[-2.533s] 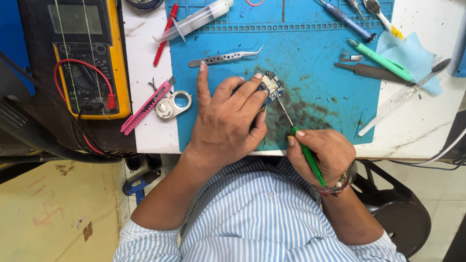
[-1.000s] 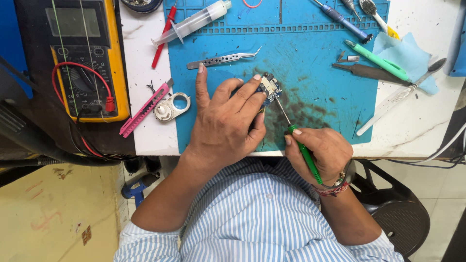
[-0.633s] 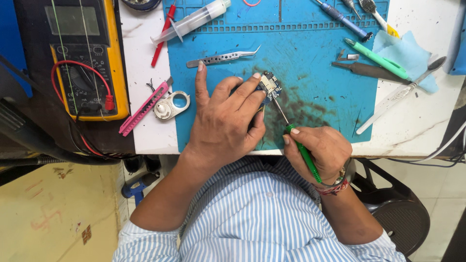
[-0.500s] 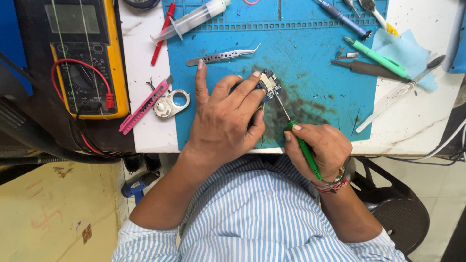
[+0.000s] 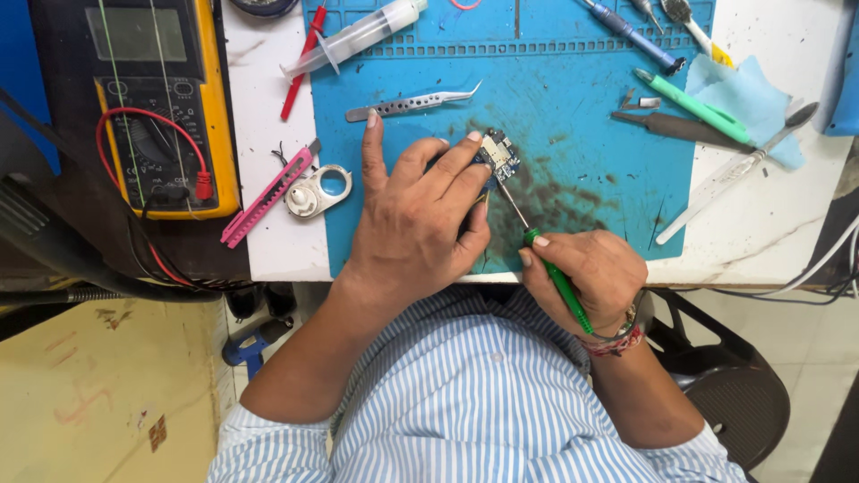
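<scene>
Board: small circuit board point(image 5: 497, 154) lies on the blue mat, just beyond my left fingertips, part of it hidden under them.
Left hand: my left hand point(image 5: 416, 210) lies flat over the work, fingers spread, middle ones pressing the board's near edge; forefinger stretched toward the tweezers point(image 5: 412, 104).
Right hand: my right hand point(image 5: 586, 273) is curled around the green-handled screwdriver point(image 5: 541, 261), thumb and forefinger pinching the grip; its metal tip meets the board.
Progress: I judge the work mid-way; the board is bare and out of any casing, the tool on it. Whether a screw is loose I cannot tell, too small.
Left to do: nothing reassembled shows.
Surface: blue mat point(image 5: 591, 107), dark-smudged near the board, on a white table point(image 5: 769, 233).
Around: syringe point(image 5: 353, 38), pink cutter point(image 5: 268, 195), yellow multimeter point(image 5: 165, 98) with red lead, green pen tool point(image 5: 693, 105), blue cloth point(image 5: 747, 100).
Room: yellowish floor point(image 5: 107, 394) below, dark stool at my right.
</scene>
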